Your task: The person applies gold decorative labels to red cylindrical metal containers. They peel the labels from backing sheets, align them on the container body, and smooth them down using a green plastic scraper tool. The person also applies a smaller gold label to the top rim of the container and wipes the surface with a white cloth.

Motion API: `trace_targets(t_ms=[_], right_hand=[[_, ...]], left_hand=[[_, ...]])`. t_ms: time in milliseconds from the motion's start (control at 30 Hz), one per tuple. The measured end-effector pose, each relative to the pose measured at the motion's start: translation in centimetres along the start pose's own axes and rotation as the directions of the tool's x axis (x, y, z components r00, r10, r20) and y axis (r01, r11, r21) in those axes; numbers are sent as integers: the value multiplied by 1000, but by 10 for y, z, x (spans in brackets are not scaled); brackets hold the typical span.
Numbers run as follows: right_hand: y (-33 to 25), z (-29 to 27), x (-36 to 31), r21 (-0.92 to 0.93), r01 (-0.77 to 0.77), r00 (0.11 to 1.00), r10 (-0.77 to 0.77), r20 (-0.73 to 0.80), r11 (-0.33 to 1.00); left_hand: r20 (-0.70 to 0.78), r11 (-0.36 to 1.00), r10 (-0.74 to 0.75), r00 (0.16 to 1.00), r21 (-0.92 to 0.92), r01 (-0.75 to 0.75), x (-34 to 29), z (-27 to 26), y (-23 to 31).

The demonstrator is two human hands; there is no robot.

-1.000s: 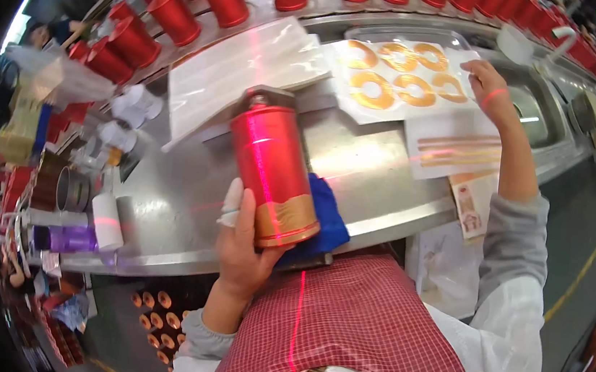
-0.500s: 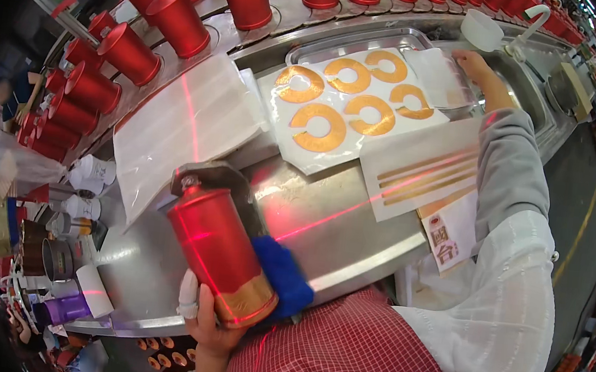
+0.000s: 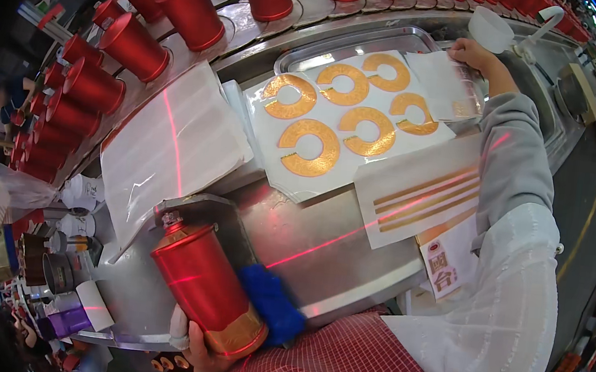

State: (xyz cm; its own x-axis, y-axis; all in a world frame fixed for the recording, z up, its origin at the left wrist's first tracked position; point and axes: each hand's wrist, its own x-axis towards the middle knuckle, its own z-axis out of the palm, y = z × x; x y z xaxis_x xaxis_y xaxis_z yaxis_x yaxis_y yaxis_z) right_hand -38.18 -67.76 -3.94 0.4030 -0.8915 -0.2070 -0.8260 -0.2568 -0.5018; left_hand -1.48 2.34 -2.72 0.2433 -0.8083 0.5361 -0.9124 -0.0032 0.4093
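Observation:
My left hand (image 3: 197, 353) is wrapped around the lower end of a red metallic bottle (image 3: 201, 277), which leans to the left and has a gold band (image 3: 235, 332) at its base. Under and beside the bottle lie a blue cloth (image 3: 271, 303) and a curved metal holder (image 3: 226, 211). Reaching far right, my right hand (image 3: 475, 57) pinches the upper corner of a thin white sheet (image 3: 443, 85). That sheet lies next to a backing sheet (image 3: 340, 129) carrying several gold C-shaped stickers (image 3: 306, 147). The right fingertips are partly hidden.
Gold strips (image 3: 419, 206) lie on white paper near my right forearm. A white sheet pile (image 3: 171, 151) is at left, with a metal tray (image 3: 311, 60) behind the stickers. Many red bottles (image 3: 135, 45) line the conveyor. A sink with a faucet (image 3: 547, 23) stands far right.
The whole view has shifted slightly. The bottle, still in my left hand, sits a little lower and more to the left. My right hand's fingers are drawn in at the sheet's corner.

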Motion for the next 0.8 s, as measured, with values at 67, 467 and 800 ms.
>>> trace_targets(t_ms=[67, 467, 800], right_hand=[[13, 4, 8, -169, 105, 983, -128, -132, 980], [-113, 93, 45, -603, 328, 838, -519, -168, 727], [-195, 61, -48, -425, 619, 556, -751, -356, 660]], left_hand=[[22, 1000, 7, 1000, -28, -6, 2, 0, -1], [-78, 998, 44, 996, -32, -47, 13, 5, 4], [47, 912, -181, 982, -365, 186, 30, 6, 14]])
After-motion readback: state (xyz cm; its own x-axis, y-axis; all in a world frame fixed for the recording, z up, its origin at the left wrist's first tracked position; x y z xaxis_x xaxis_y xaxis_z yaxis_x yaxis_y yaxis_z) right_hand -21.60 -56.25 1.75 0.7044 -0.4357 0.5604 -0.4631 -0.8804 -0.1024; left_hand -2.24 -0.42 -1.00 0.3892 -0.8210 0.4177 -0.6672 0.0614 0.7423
